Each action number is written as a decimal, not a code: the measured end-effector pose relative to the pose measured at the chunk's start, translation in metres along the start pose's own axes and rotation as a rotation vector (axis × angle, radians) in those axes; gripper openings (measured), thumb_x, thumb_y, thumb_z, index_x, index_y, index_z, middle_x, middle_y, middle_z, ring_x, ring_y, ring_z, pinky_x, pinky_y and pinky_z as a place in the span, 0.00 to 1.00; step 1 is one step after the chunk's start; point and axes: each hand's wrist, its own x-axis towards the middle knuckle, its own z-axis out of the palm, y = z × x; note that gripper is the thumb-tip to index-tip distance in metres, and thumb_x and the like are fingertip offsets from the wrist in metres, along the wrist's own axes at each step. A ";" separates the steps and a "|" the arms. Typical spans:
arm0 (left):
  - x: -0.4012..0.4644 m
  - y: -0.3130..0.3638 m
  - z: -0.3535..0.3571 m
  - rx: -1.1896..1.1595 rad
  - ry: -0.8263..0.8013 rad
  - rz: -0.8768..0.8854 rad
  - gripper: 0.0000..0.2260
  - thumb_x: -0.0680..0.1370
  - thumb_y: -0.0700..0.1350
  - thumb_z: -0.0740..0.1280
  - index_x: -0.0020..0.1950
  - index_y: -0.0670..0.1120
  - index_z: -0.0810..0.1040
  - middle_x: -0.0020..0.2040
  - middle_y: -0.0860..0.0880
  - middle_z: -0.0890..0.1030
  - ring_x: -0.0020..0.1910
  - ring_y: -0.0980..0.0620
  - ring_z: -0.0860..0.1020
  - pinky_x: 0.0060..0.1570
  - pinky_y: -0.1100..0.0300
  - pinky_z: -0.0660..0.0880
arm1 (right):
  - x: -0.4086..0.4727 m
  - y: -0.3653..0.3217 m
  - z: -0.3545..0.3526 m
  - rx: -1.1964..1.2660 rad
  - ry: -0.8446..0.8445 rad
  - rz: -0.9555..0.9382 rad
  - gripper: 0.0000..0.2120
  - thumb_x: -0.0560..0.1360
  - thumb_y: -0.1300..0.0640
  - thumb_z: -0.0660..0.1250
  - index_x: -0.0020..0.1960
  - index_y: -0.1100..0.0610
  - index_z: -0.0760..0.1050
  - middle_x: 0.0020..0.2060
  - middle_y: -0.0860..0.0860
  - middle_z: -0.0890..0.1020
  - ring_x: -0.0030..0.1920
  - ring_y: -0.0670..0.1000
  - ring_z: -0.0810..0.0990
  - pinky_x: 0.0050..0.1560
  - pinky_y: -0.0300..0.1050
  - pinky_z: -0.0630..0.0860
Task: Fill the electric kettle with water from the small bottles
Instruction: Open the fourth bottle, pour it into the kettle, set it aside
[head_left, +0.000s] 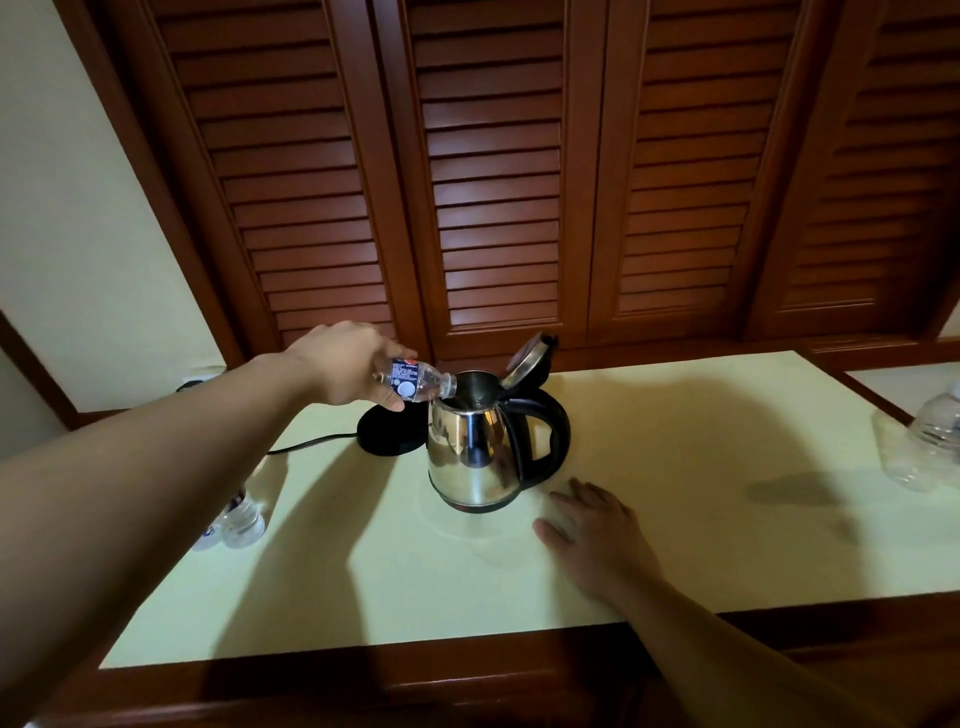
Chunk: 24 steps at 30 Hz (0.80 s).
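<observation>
A small bottle (415, 383) was tipped sideways over the open steel kettle (475, 447) on the pale counter (675, 519).

The bottle was gripped by the left hand (348, 364), its neck at the kettle's rim, with the lid (530, 358) raised. The right hand (597, 535) was laid flat, fingers spread, near the kettle's right. The black base (384, 431) was seen behind at left; other bottles (239, 519) lay at the edges.

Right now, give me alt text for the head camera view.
A left hand tips a small water bottle into an open steel kettle on a pale table; the right hand rests flat nearby. The kettle's black base sits behind it.
</observation>
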 end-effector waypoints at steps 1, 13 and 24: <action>0.000 0.000 -0.001 -0.006 -0.004 -0.002 0.30 0.69 0.67 0.77 0.68 0.59 0.79 0.46 0.57 0.76 0.60 0.46 0.78 0.53 0.51 0.72 | -0.001 0.000 0.000 0.000 0.000 -0.001 0.29 0.80 0.33 0.55 0.78 0.42 0.64 0.81 0.47 0.60 0.80 0.51 0.56 0.78 0.51 0.53; 0.001 0.001 -0.009 -0.026 0.016 0.030 0.30 0.66 0.65 0.80 0.65 0.60 0.79 0.52 0.61 0.85 0.58 0.49 0.81 0.58 0.50 0.75 | 0.000 0.004 0.000 0.045 0.011 -0.007 0.28 0.80 0.34 0.57 0.77 0.43 0.67 0.81 0.46 0.62 0.80 0.50 0.57 0.78 0.50 0.54; 0.003 0.009 -0.018 0.136 0.016 0.080 0.23 0.69 0.66 0.77 0.61 0.64 0.79 0.50 0.59 0.73 0.65 0.48 0.75 0.51 0.52 0.65 | 0.004 0.010 0.005 0.090 0.027 -0.008 0.26 0.81 0.35 0.58 0.75 0.44 0.71 0.80 0.45 0.64 0.80 0.48 0.57 0.78 0.48 0.54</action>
